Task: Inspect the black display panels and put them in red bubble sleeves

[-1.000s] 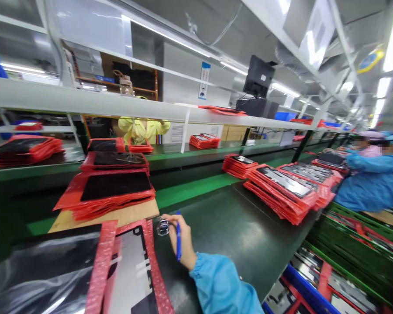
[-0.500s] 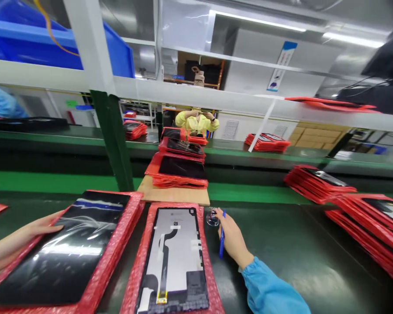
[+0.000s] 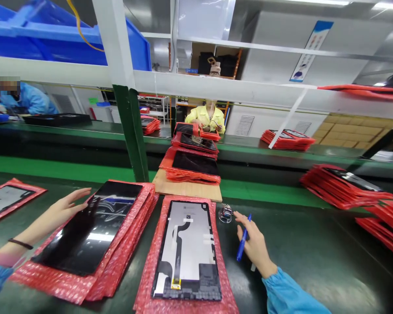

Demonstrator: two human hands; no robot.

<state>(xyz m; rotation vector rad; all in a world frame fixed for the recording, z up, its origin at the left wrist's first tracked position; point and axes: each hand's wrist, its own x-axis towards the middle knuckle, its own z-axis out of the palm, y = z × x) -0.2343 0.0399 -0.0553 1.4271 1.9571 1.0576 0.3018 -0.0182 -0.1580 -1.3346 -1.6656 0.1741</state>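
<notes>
My left hand (image 3: 67,207) is open, fingers stretched just over the upper left edge of a glossy black screen panel (image 3: 85,235). That panel lies on a stack of red bubble-wrap sleeves (image 3: 124,257). In the middle, a second panel (image 3: 196,244) rests back side up on red bubble wrap, showing its silver backing, dark flex cable and yellow connector. My right hand (image 3: 257,246) holds a blue pen (image 3: 244,240), its fingers closed around it. Close to those fingertips is a small round clear object (image 3: 225,213) with shiny metal in it.
Behind the middle panel, stacked screens in red wrap (image 3: 193,170) stand on a wooden board (image 3: 170,185). More red stacks (image 3: 343,187) lie at right, another wrapped panel (image 3: 6,200) at far left. A green post (image 3: 131,131) rises from the bench. Two people sit beyond.
My left hand has let go of the black panel's edge, and its fingers are now extended. My right hand has drawn slightly away from the round object, pen still held. The view has shifted left.
</notes>
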